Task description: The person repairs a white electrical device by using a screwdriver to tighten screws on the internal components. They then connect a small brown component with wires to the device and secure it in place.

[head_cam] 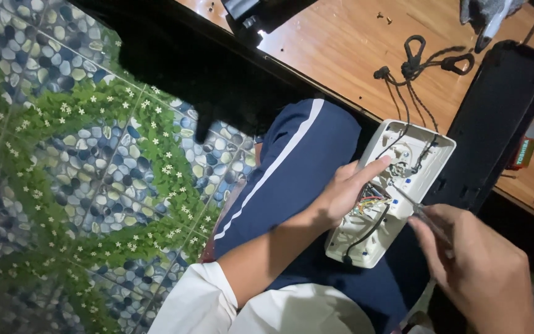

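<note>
— Where's the open white casing (pixel 390 198)?
— Centre-right of the frame, on the lap, long axis running toward the worktop (pixel 341 43).
— The hands?
— Left hand (pixel 347 188) steadies it, forefinger inside; right hand (pixel 471 260), lower right, grips a screwdriver (pixel 416 207) aimed in.

The floor (pixel 75 154) was covered in a printed pattern of blue and grey pebbles crossed by bands of green leaves with small white flowers. Along the upper right ran a brown wooden tabletop (pixel 341 43) with a dark edge, its surface brightly lit, while the space beneath it lay in deep shadow. The lower left corner of the floor was dim.
</note>
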